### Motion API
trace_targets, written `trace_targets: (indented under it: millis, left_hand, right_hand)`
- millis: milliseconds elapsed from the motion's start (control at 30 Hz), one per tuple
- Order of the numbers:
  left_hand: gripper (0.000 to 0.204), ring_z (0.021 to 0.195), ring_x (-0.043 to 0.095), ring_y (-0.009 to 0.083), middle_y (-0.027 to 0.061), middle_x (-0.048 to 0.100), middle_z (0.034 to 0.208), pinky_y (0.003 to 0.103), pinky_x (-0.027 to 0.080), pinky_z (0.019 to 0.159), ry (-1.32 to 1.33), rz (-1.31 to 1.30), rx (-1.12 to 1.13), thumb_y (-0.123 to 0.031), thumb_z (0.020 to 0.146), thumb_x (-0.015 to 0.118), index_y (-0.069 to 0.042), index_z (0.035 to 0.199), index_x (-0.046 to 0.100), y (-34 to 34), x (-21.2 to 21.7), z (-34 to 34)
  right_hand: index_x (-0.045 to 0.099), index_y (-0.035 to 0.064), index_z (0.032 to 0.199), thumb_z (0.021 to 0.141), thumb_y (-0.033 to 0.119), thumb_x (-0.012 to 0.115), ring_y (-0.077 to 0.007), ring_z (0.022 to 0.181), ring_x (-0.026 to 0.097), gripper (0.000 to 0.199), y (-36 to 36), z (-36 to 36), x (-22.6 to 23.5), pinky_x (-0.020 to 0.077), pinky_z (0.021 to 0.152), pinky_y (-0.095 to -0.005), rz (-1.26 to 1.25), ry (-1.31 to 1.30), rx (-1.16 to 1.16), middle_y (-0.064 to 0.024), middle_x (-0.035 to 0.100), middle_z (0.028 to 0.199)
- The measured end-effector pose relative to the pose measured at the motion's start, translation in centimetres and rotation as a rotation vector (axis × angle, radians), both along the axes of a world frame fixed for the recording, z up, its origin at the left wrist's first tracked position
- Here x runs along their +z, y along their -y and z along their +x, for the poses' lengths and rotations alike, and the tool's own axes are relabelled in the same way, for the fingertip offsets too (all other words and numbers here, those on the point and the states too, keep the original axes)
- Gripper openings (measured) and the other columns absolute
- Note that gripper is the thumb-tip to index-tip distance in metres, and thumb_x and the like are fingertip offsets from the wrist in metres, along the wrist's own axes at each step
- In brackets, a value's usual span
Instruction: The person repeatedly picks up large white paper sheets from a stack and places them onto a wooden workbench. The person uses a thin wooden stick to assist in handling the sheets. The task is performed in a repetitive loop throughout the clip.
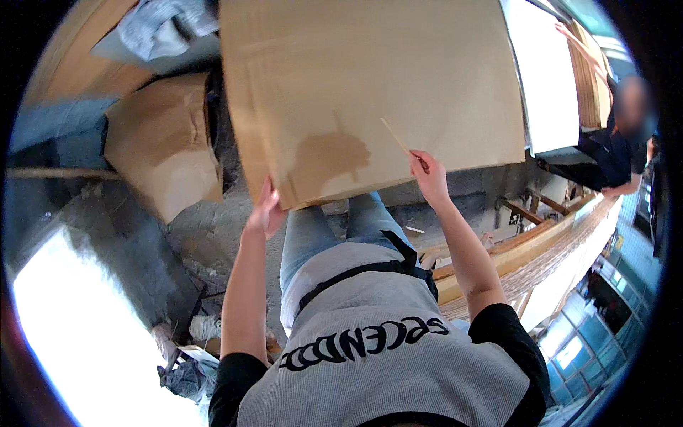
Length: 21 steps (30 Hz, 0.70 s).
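Observation:
A large brown paper sheet (398, 64) lies in front of me, its near edge at my thighs. My left hand (265, 210) is at its near left corner, fingers stretched up along the edge and seemingly touching it. Just over the near right part of the sheet, my right hand (428, 176) is closed on the lower end of a thin pale stick (393, 133). The stick slants up and to the left, its far end free. A dark shadow falls on the sheet between my hands.
Another brown sheet (167, 146) hangs bent at the left. Crumpled grey-white material (167, 28) lies far left. At the right, a person in dark clothes (615, 153) reaches to a white sheet (544, 78). A long wooden frame (526, 249) stands near my right arm.

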State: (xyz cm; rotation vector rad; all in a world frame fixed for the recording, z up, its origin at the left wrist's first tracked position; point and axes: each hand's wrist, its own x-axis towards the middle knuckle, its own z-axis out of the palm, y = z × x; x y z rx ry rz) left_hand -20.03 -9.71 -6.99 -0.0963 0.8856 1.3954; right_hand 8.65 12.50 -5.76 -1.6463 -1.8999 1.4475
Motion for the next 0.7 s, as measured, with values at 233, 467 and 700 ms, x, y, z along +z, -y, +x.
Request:
trace_targets:
  millis: [233,467,700]
  left_hand:
    - [0.048,0.098,0.052,0.0216,0.0085,0.052,0.105,0.034,0.045,0.073,0.138,-0.225,0.119,-0.029,0.077,0.063,-0.011,0.115,0.041,-5.6,-2.7,12.9]
    - [0.027,0.053,0.053,0.0173,0.0083,0.057,0.079,0.026,0.040,0.041,-0.080,-0.591,0.279,-0.026,0.082,0.057,-0.008,0.100,0.049,-11.4,-3.1,16.0]
    - [0.021,0.043,0.044,0.0151,0.0031,0.053,0.067,0.025,0.035,0.037,-0.130,-0.475,0.378,-0.029,0.082,0.057,-0.009,0.088,0.053,-5.7,-2.6,15.4]
  right_hand:
    - [0.067,0.0053,0.079,0.071,0.033,0.066,-0.0119,0.060,0.052,0.029,-0.7,6.4,0.5,0.0414,0.056,-0.0277,-0.348,0.046,0.426,-0.0063,0.060,0.067]
    - [0.059,0.0086,0.073,0.075,0.038,0.064,-0.0077,0.051,0.042,0.030,-2.0,9.0,-2.0,0.0343,0.046,-0.0239,-0.779,-0.183,0.167,0.0010,0.048,0.058]
    - [0.047,0.0113,0.068,0.082,0.036,0.056,-0.0072,0.044,0.033,0.029,-5.8,17.2,-3.2,0.0222,0.041,-0.0220,-1.005,-0.596,-0.467,0.0013,0.039,0.054]
